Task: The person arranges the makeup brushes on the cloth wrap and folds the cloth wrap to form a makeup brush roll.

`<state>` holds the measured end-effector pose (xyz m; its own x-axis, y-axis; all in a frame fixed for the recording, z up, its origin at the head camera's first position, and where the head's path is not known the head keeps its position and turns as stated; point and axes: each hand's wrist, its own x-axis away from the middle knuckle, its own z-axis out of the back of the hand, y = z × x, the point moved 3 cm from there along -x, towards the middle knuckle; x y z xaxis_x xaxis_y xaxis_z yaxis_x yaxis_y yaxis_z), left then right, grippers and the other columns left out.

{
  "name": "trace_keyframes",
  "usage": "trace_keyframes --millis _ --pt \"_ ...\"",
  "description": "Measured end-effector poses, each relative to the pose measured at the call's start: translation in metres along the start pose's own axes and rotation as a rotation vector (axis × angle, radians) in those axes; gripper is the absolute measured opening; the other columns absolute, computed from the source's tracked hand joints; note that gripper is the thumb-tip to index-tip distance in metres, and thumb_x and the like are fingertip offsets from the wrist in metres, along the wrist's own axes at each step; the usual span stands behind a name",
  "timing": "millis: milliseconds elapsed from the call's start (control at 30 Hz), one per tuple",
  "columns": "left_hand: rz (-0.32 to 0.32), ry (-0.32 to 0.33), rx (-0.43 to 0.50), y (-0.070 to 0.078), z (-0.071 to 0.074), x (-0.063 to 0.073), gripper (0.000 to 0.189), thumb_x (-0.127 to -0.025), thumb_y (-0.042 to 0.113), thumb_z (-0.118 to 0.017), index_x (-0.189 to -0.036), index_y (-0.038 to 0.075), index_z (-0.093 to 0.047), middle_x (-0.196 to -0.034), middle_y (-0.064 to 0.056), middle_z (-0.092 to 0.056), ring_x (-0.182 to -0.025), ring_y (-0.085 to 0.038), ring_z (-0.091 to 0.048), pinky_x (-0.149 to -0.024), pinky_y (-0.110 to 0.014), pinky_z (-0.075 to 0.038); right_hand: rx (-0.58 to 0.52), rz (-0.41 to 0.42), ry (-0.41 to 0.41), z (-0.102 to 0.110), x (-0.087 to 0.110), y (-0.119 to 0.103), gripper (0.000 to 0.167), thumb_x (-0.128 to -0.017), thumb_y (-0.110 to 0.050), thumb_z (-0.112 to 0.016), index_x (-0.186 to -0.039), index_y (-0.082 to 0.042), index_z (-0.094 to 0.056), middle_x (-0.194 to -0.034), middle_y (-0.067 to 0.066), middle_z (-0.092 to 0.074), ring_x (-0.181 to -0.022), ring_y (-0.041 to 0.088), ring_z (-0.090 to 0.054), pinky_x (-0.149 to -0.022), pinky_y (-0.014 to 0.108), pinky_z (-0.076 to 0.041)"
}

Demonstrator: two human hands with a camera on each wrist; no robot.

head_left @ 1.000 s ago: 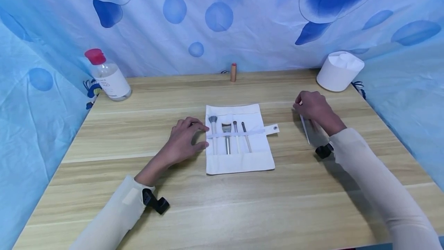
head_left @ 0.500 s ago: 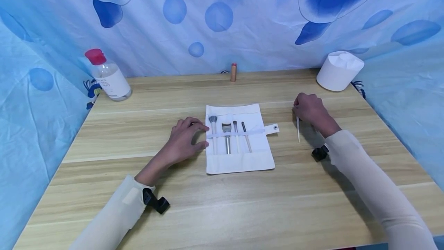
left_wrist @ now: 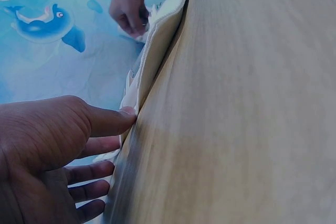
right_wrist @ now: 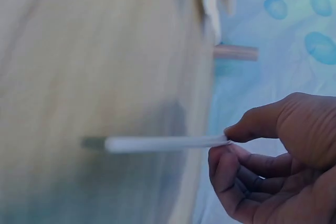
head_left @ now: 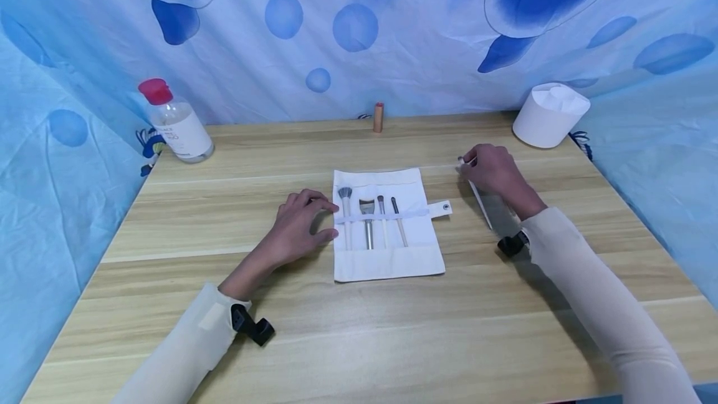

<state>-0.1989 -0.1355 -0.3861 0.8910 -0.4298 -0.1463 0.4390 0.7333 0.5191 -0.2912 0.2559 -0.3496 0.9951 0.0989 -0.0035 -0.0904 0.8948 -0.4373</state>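
A white fabric brush roll (head_left: 387, 264) lies unfolded mid-table, its snap strap (head_left: 440, 209) pointing right. Several makeup brushes stand in its slots under a lilac band, among them a fluffy brush (head_left: 344, 194) and a wide metal-handled one (head_left: 367, 207). At the roll's left edge, my left hand (head_left: 297, 226) rests with thumb and fingertips touching the fabric, fingers fairly straight. To the right of the roll, my right hand (head_left: 493, 170) pinches a slim white-handled makeup brush (right_wrist: 163, 144) between thumb and fingers. Its handle slants down toward me; its small tip shows past the fingers.
A clear bottle with a red cap (head_left: 182, 133) stands at the back left of the wooden table (head_left: 336, 341). A copper-coloured tube (head_left: 378, 118) is upright at the back edge. A white round container (head_left: 550, 116) stands at the back right, before the blue curtain.
My right hand has moved slightly left with the brush, whose handle swung upright and then slanted again, its tip now showing. The left hand and the roll have stayed in place.
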Motion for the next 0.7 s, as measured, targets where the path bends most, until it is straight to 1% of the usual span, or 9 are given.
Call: trace_keyframes --millis 100,200,267,333,433,533,600,700 --pt "0.003 -0.002 0.001 0.000 0.000 0.000 0.043 -0.087 0.029 -0.079 -0.125 0.013 -0.068 -0.138 -0.011 -0.049 -0.125 -0.035 -0.039 -0.101 -0.057 -0.027 -0.034 0.044 0.038 0.008 -0.002 -0.010 0.033 -0.096 -0.020 -0.059 -0.117 0.002 -0.070 -0.107 0.020 -0.070 -0.092 0.032 -0.063 -0.078 0.046 -0.049" --pt "0.001 -0.001 0.002 0.001 0.000 0.000 0.043 -0.087 0.029 -0.079 -0.125 0.013 -0.068 -0.138 -0.011 -0.049 -0.125 -0.035 -0.039 -0.100 -0.057 -0.027 -0.087 0.078 0.056 0.013 -0.003 -0.019 0.033 -0.097 -0.025 -0.060 -0.116 0.000 -0.071 -0.103 0.017 -0.071 -0.088 0.029 -0.065 -0.072 0.041 -0.049" --pt "0.001 -0.002 0.003 0.000 0.000 0.000 0.042 -0.087 0.029 -0.079 -0.125 0.013 -0.068 -0.138 -0.011 -0.049 -0.125 -0.035 -0.039 -0.100 -0.057 -0.027 -0.133 0.085 0.048 0.015 -0.004 -0.025 0.036 -0.099 -0.030 -0.059 -0.118 -0.001 -0.070 -0.104 0.016 -0.071 -0.085 0.027 -0.066 -0.069 0.038 -0.049" --pt "0.001 -0.002 0.003 0.000 -0.001 0.000 0.043 -0.087 0.029 -0.079 -0.125 0.013 -0.068 -0.138 -0.011 -0.049 -0.125 -0.035 -0.039 -0.100 -0.057 -0.027 -0.186 0.082 0.030 0.015 -0.005 -0.029 0.039 -0.099 -0.034 -0.059 -0.121 -0.003 -0.068 -0.104 0.015 -0.071 -0.086 0.026 -0.067 -0.070 0.036 -0.049" --pt "0.002 -0.003 0.004 0.000 -0.001 0.001 0.043 -0.087 0.029 -0.079 -0.125 0.013 -0.068 -0.138 -0.010 -0.049 -0.125 -0.034 -0.039 -0.100 -0.057 -0.027 -0.282 0.067 0.003 0.013 -0.008 -0.037 0.038 -0.099 -0.035 -0.060 -0.122 -0.005 -0.067 -0.102 0.014 -0.070 -0.088 0.027 -0.068 -0.072 0.038 -0.051" --pt "0.002 -0.004 0.004 0.000 -0.001 0.001 0.043 -0.088 0.030 -0.078 -0.126 0.013 -0.067 -0.138 -0.010 -0.048 -0.125 -0.034 -0.039 -0.100 -0.057 -0.027 -0.376 0.055 -0.014 0.010 -0.012 -0.046 0.034 -0.100 -0.034 -0.061 -0.117 -0.005 -0.068 -0.098 0.013 -0.069 -0.091 0.030 -0.067 -0.073 0.037 -0.052" --pt "0.003 -0.004 0.005 0.000 -0.001 0.000 0.043 -0.088 0.029 -0.078 -0.126 0.013 -0.067 -0.138 -0.010 -0.048 -0.125 -0.034 -0.038 -0.101 -0.056 -0.027 -0.449 0.054 -0.024 0.007 -0.016 -0.051 0.031 -0.100 -0.031 -0.061 -0.114 -0.004 -0.066 -0.099 0.014 -0.068 -0.091 0.029 -0.066 -0.074 0.038 -0.054" --pt "0.003 -0.003 0.008 0.000 -0.001 0.000 0.043 -0.087 0.029 -0.079 -0.126 0.013 -0.067 -0.138 -0.010 -0.048 -0.125 -0.034 -0.038 -0.100 -0.056 -0.027 -0.560 0.058 -0.030 0.000 -0.021 -0.056 0.029 -0.101 -0.026 -0.061 -0.115 0.000 -0.065 -0.102 0.017 -0.066 -0.088 0.026 -0.066 -0.078 0.037 -0.056"
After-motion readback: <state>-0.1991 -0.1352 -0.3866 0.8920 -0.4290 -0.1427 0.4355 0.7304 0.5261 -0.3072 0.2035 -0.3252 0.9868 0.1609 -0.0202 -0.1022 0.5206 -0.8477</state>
